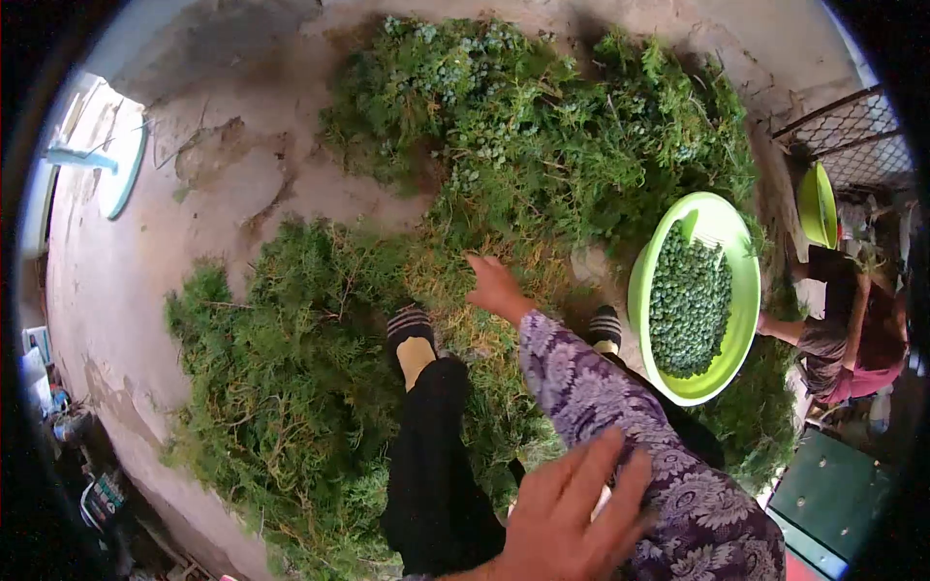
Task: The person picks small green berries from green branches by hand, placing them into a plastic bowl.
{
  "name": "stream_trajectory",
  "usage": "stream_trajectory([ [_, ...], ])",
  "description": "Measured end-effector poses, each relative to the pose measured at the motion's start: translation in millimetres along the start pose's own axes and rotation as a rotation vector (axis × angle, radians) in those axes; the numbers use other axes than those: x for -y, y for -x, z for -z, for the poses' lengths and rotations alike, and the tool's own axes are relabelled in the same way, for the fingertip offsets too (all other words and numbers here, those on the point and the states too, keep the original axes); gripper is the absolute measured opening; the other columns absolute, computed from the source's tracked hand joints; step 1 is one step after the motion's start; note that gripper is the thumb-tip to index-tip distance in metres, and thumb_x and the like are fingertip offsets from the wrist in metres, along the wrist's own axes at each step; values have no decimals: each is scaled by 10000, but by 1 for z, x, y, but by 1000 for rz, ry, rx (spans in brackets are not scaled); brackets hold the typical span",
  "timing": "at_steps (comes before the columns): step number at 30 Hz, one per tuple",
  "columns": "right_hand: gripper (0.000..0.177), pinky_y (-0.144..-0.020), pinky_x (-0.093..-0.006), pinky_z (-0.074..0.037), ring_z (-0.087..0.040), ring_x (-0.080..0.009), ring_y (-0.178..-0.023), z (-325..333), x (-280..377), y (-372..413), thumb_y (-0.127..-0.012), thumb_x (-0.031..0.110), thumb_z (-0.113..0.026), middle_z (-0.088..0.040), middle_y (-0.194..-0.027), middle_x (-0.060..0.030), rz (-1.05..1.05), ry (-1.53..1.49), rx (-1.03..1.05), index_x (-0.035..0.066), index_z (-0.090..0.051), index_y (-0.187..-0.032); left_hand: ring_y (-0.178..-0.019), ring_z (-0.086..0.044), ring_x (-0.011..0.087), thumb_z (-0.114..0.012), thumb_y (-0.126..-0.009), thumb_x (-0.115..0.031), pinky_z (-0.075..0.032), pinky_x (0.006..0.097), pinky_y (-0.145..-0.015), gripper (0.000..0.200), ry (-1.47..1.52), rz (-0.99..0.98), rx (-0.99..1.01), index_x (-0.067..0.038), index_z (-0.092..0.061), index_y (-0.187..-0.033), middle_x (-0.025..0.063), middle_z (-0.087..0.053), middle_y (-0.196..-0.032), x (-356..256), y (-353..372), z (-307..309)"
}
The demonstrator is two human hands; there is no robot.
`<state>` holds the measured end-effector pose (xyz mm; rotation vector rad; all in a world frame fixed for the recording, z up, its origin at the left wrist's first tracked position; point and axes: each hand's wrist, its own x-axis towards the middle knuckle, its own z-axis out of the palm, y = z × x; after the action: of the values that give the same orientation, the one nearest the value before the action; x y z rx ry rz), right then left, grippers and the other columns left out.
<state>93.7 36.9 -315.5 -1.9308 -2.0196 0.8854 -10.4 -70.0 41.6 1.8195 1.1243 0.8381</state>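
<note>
My right hand, at the end of a purple floral sleeve, reaches out over the ground between my feet. One finger stretches to the left, the others are partly curled, and I see nothing held. Below it lie yellowed bits and green sprigs. My left hand is close to the camera, fingers apart and empty, over the right sleeve. A lime-green basin full of small round green cones or berries stands to the right of my right hand.
A large heap of cut evergreen branches with pale clusters lies ahead. Another pile of branches spreads at left. On the right a person sits with an arm near the basin; a second green basin leans by wire mesh.
</note>
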Motion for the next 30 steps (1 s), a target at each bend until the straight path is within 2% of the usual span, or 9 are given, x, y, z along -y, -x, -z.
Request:
stream_trajectory([
  [4, 400, -761, -420, -417, -468, -386, -956, -13, 18, -3, -630, 39, -600, -458, -1067, -263, -192, -44, 189, 10, -513, -1019, -873, -536, 316, -681, -634, -110, -435, 361, -686, 445, 214, -2, -186, -12, -535, -1043, 206, -521, -1062, 12, 0, 14],
  [10, 186, -666, -469, -386, -466, -392, -813, -41, -9, 43, -671, 1, -511, -476, -871, -227, -162, -55, 157, 9, -518, -857, -843, -552, 288, -661, -640, -49, -441, 342, -678, 378, 195, -32, -229, -9, -557, -1002, 186, -533, -1050, 20, 6, 16],
  [13, 123, -637, -467, -389, -489, -339, -804, -53, -32, 84, -682, 26, -525, -497, -928, -177, 43, 6, 264, 32, -520, -805, -818, -561, 277, -645, -646, -23, -445, 334, -660, 351, 196, -65, -230, -8, -561, -987, 183, -539, -1040, 19, 12, 15],
  [16, 67, -587, -443, -378, -483, -330, -711, -49, -36, 117, -700, 107, -529, -498, -788, -145, 402, -158, -64, 44, -511, -716, -804, -564, 272, -634, -655, -11, -446, 332, -641, 332, 216, -77, -255, -8, -562, -979, 183, -541, -1034, 19, 15, 12],
  [18, 121, -576, -383, -417, -537, -285, -645, -14, -17, 123, -707, 104, -523, -535, -683, -145, -239, -59, 397, -2, -528, -765, -802, -565, 272, -630, -660, -8, -446, 333, -632, 325, 204, -92, -274, -9, -563, -978, 184, -540, -1033, 19, 16, 12],
  [20, 123, -550, -348, -429, -537, -233, -593, -22, -35, 135, -731, 107, -543, -545, -654, -119, -173, -154, 279, -12, -518, -753, -800, -563, 270, -622, -669, -5, -445, 335, -619, 314, 274, -60, -283, -11, -564, -978, 185, -539, -1032, 16, 14, 16],
  [25, 117, -527, -293, -421, -540, -134, -622, -3, -18, 104, -766, 105, -546, -554, -694, -109, -688, -1032, 206, -9, -536, -790, -793, -557, 265, -612, -686, -21, -440, 332, -599, 300, 250, -54, -230, 0, -561, -981, 191, -538, -1033, 16, 15, 19],
  [29, 148, -576, -348, -433, -547, -200, -683, -16, -19, 73, -745, 119, -562, -549, -781, -131, -426, -595, 396, 16, -543, -851, -791, -551, 261, -597, -707, -31, -429, 324, -580, 284, 261, -46, -194, 10, -557, -986, 194, -540, -1025, 17, 15, 24],
  [30, 164, -594, -388, -426, -539, -249, -702, -9, -2, 66, -728, 125, -566, -541, -797, -146, -277, -264, 324, 26, -544, -857, -791, -551, 261, -597, -707, -31, -429, 324, -580, 284, 260, -42, -196, 10, -557, -986, 194, -540, -1025, 17, 15, 24],
])
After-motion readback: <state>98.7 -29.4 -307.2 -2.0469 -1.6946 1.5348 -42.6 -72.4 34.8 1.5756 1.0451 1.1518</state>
